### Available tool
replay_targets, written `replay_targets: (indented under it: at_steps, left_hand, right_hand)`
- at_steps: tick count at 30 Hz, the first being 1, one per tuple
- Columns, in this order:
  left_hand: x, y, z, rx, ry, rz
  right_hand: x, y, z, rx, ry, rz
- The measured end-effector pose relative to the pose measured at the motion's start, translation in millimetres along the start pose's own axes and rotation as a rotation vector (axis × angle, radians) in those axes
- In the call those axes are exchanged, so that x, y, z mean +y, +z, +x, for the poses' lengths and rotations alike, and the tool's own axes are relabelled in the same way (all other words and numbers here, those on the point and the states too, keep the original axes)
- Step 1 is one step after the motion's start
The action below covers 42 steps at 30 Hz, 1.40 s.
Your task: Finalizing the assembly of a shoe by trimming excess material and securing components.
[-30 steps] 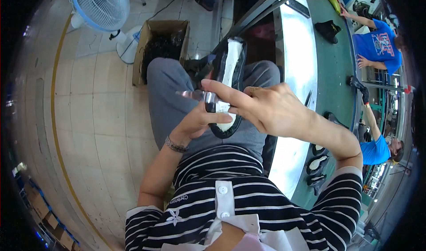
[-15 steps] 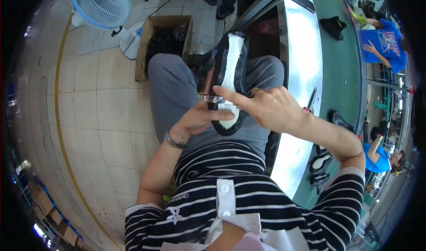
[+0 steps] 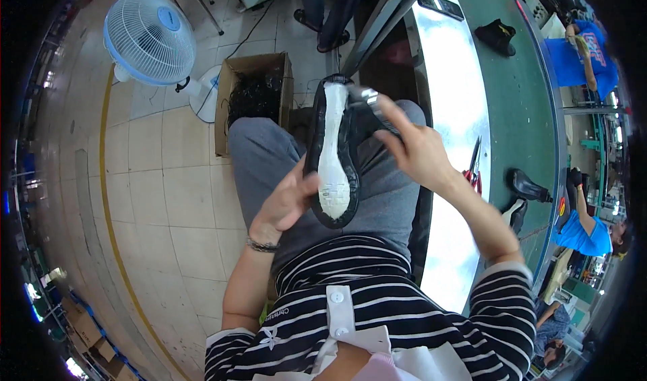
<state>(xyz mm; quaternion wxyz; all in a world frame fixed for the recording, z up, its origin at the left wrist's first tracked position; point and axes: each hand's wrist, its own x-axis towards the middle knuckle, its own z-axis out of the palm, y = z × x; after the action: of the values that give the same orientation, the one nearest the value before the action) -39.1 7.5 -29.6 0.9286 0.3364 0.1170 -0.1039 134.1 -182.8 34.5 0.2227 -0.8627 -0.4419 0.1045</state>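
A black shoe (image 3: 354, 153) is held sole up above my lap, with its toe away from me and a white strip down the middle of the sole. My left hand (image 3: 286, 202) grips it at the near left side, thumb over the sole edge and the other fingers partly hidden. My right hand (image 3: 421, 148) is closed round a silver-headed metal tool (image 3: 369, 97), blurred by motion, so its exact kind is unclear. The tool's head is by the right edge of the far end of the shoe; I cannot tell whether they touch.
To my right runs a metal ledge (image 3: 441, 246) with red-handled scissors (image 3: 473, 175) at its edge. A green conveyor belt (image 3: 499, 105) beyond carries black shoes (image 3: 495, 37). A cardboard box (image 3: 219, 128) of black scraps and a fan (image 3: 149, 37) stand ahead left. Co-workers sit across the belt.
My right hand has moved from the near end of the sole toward the far end with the metal tool. The shoe has come slightly nearer and left; my left thumb has shifted to its edge.
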Motion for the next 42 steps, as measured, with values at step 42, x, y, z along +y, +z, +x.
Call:
replay_targets:
  at_steps: [42]
  left_hand:
    - [-45, 117, 139, -0.536, 0.226, 1.097]
  right_hand:
    - [151, -29, -151, 1.266, 0.927, 0.808]
